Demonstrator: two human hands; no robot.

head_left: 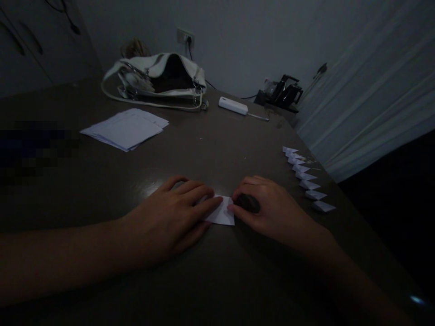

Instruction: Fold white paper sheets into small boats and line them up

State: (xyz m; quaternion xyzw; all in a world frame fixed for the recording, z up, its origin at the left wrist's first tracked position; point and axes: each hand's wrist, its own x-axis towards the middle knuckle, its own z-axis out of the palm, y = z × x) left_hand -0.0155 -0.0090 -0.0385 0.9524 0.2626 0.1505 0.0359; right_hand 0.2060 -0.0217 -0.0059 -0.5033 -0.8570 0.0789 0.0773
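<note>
A small folded piece of white paper [222, 215] lies on the brown table between my hands. My left hand [176, 210] rests across its left part, fingers stretched out and lying flat, hiding that end. At the paper's right edge, my right hand [268, 203] is closed in a pinch, with thumb and forefinger on the paper and a dark gap inside the curled fingers. Off to the right, several small folded paper pieces [308, 184] form a slanting row. A stack of white paper sheets [127, 129] is farther back on the left.
On the dark brown table [204, 154], a white handbag [152, 102] stands open near the wall. A white device with a strap [233, 105] lies to its right. Black appliances [288, 93] are at the far right corner, beside a pale curtain [374, 81].
</note>
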